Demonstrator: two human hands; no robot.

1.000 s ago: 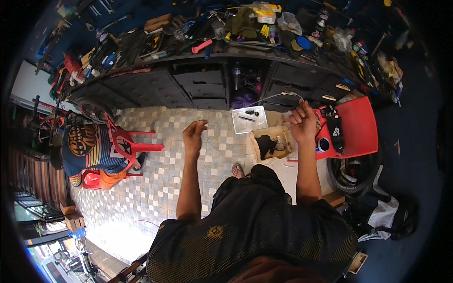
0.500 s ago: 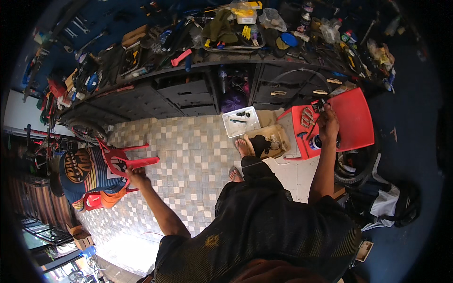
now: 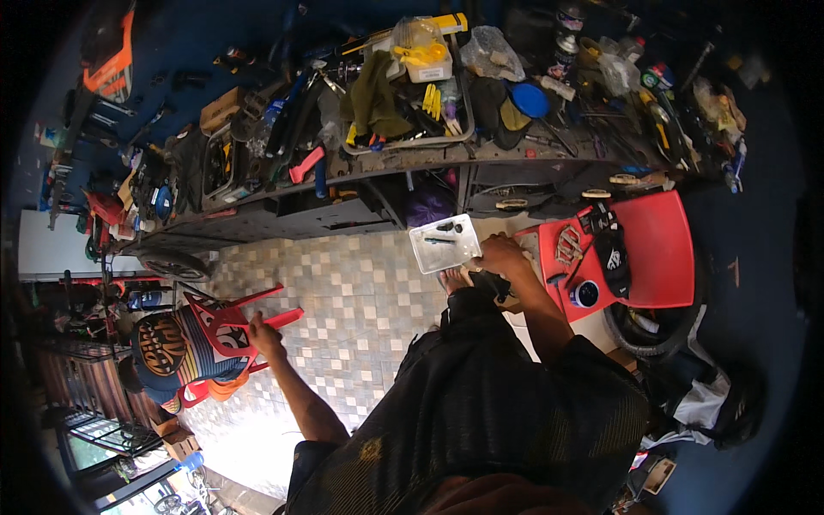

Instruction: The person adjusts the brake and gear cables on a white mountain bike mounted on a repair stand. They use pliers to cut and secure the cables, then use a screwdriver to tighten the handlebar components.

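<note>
My right hand (image 3: 505, 257) reaches down by the right edge of a white tray (image 3: 419, 257) holding a few small dark parts. Its fingers are bent and partly hidden; whether they grip anything I cannot tell. Beneath the hand a box with black contents (image 3: 491, 285) is largely covered by my arm. To the right, a red plastic chair (image 3: 659, 257) bears a black package with a white mark (image 3: 613, 260), a metal bike pedal (image 3: 568, 246) and a round tub (image 3: 584, 294). My left hand (image 3: 268, 336) appears closed beside another red chair (image 3: 225, 330); any held item is hidden.
A long workbench (image 3: 429, 160) crowded with tools and bags runs along the far side, with drawers below. At left a person in a striped shirt (image 3: 176, 348) sits by the red chair. A tyre (image 3: 657, 339) leans behind the right chair. My foot (image 3: 452, 280) is near the tray.
My right hand has moved left and down from above the red chair to the tray. The black package now lies uncovered on the chair. The view has tilted toward the workbench.
</note>
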